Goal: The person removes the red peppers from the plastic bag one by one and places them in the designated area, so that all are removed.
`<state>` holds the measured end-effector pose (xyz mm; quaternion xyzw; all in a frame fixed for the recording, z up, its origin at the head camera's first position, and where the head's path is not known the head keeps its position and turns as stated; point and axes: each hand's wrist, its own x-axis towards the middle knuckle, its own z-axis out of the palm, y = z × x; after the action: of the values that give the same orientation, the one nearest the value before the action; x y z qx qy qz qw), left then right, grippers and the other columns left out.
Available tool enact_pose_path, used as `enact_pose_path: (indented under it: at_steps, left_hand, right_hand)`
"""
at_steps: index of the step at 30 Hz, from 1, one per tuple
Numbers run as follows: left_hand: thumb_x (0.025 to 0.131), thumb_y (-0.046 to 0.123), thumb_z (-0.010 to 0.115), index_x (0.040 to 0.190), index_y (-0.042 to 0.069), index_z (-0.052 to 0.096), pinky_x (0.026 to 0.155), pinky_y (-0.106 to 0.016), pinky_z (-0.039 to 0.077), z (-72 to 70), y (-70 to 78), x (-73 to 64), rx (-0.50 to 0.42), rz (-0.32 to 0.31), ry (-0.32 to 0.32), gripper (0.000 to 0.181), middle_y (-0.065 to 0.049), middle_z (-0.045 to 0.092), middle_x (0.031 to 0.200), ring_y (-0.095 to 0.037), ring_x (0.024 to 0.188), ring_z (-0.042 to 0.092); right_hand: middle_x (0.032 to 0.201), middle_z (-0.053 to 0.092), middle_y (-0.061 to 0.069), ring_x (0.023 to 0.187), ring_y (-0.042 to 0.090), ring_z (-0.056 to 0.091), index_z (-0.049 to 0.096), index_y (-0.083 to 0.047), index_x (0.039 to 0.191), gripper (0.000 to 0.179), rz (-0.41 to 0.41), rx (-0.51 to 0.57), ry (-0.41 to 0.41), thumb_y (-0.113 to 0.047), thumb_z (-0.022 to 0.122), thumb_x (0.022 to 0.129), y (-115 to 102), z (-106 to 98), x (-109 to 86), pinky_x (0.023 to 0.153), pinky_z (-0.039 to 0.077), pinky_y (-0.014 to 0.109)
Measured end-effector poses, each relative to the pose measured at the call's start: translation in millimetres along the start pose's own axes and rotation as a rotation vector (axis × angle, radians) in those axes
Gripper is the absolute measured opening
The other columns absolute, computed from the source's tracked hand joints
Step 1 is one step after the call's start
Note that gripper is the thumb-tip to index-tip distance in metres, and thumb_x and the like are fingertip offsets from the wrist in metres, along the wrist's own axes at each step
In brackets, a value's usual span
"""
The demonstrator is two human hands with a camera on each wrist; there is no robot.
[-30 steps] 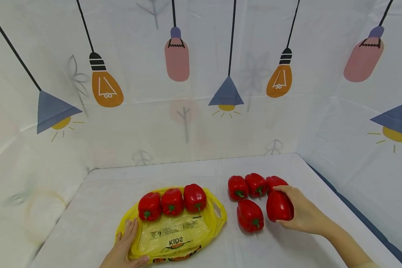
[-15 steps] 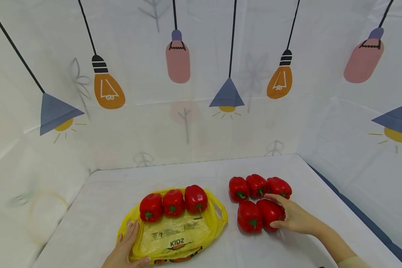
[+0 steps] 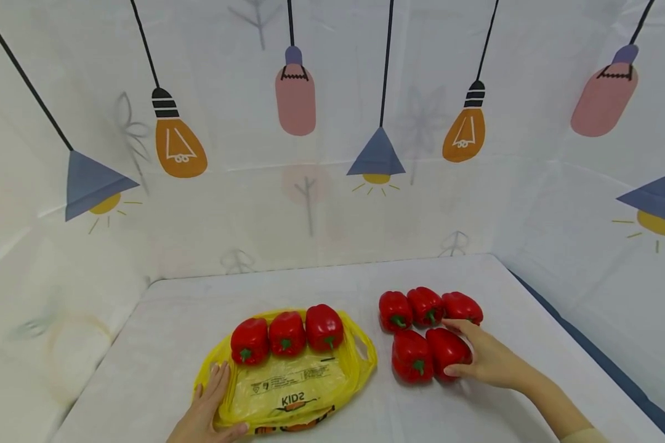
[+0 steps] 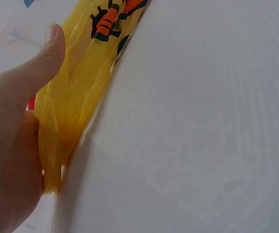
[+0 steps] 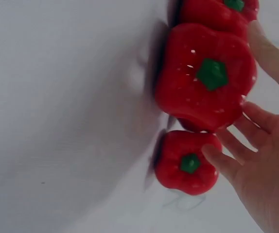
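Right hand (image 3: 484, 357) surrounds the right side of a red bell pepper (image 3: 449, 354) in the front row, thumb and fingertips at its sides. The fingers are spread in the right wrist view, where this pepper's (image 5: 205, 73) green stem end faces the camera. One fingertip overlaps another bell pepper (image 5: 185, 162) behind. Another front-row pepper (image 3: 412, 357) sits directly to its left. Left hand (image 3: 205, 406) rests along the left edge of a yellow plastic bag (image 3: 288, 391), fingers extended. In the left wrist view its straight thumb (image 4: 47, 58) lies beside the bag's yellow side (image 4: 76, 97).
Three red peppers (image 3: 287, 334) stand in a row at the back of the bag. Three more peppers (image 3: 425, 306) line up behind the front pair at the right. A white cloth covers the table (image 3: 188, 307), with a lamp-patterned curtain (image 3: 321, 209) around it.
Right hand brought the pepper down and left, from above the table to beside its neighbour, and loosened around it. The front-left pepper shifted slightly left. Left hand and bag stayed put.
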<state>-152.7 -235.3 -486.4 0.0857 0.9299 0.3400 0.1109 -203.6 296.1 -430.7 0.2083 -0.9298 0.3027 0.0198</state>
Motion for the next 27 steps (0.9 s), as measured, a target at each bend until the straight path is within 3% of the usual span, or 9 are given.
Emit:
enact_pose_path:
  at_steps: [4,10,21,27]
  left_hand:
    - [0.079,0.042,0.075,0.150,-0.010,0.007,0.106,-0.069,-0.006,0.1,-0.3,-0.2,-0.001,0.002,0.000,0.110,-0.028,-0.001,0.156,-0.046,0.141,-0.009]
    - [0.080,0.042,0.074,0.150,-0.009,0.005,0.105,-0.070,-0.007,0.3,-1.3,-0.4,-0.011,-0.002,-0.009,0.111,-0.028,-0.002,0.156,-0.046,0.141,-0.010]
    - [0.079,0.044,0.074,0.150,-0.008,0.007,0.107,-0.069,-0.005,0.7,1.2,-1.6,0.006,-0.006,0.008,0.111,-0.027,0.000,0.156,-0.045,0.142,-0.008]
    - [0.080,0.045,0.073,0.150,-0.008,0.007,0.107,-0.068,-0.005,-0.2,2.8,-1.8,0.018,-0.013,0.001,0.111,-0.027,0.000,0.156,-0.045,0.142,-0.007]
  right_hand:
    - [0.134,0.049,0.016,0.122,0.040,0.045,0.044,-0.005,0.137,0.085,-0.013,-0.034,0.075,-0.040,0.084,0.071,-9,-4,-0.2,0.081,0.053,0.054]
    - [0.135,0.047,0.008,0.123,0.031,0.043,0.043,-0.011,0.139,0.085,-0.125,-0.091,0.156,-0.037,0.086,0.070,-21,-4,4.4,0.081,0.054,0.050]
    - [0.142,0.043,0.002,0.125,0.020,0.042,0.034,-0.014,0.147,0.106,-0.282,-0.136,0.321,-0.032,0.093,0.061,-61,-1,21.8,0.080,0.056,0.046]
    - [0.142,0.045,0.000,0.125,0.018,0.045,0.037,-0.013,0.145,0.099,-0.330,-0.116,0.304,-0.034,0.091,0.064,-86,6,29.7,0.084,0.055,0.043]
